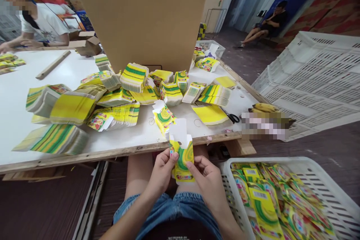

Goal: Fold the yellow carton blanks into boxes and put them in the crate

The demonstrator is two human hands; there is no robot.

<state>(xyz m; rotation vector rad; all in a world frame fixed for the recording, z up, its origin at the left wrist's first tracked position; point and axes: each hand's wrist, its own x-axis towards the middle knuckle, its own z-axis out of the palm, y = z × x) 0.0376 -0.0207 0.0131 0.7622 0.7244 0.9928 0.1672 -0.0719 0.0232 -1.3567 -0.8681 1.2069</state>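
Above my lap, a yellow and green printed cardboard box (184, 157) is held between both hands, its white top flap standing up. My left hand (163, 170) pinches its left side with thumb and fingers. On the opposite side, my right hand (206, 174) grips the edge, thumb on the front face. Just beyond it, another small printed box (164, 116) with white flaps lies at the table's front edge. Stacks of flat printed cartons (73, 107) spread over the white table (149, 120) behind.
A white plastic basket (284, 161) of filled-looking yellow packs stands at my right. Scissors (233, 117) and bananas (264, 108) lie near the table's right corner. A tall cardboard sheet (143, 15) rises behind the stacks. One person (46, 22) works at far left; another (271, 22) sits at back right.
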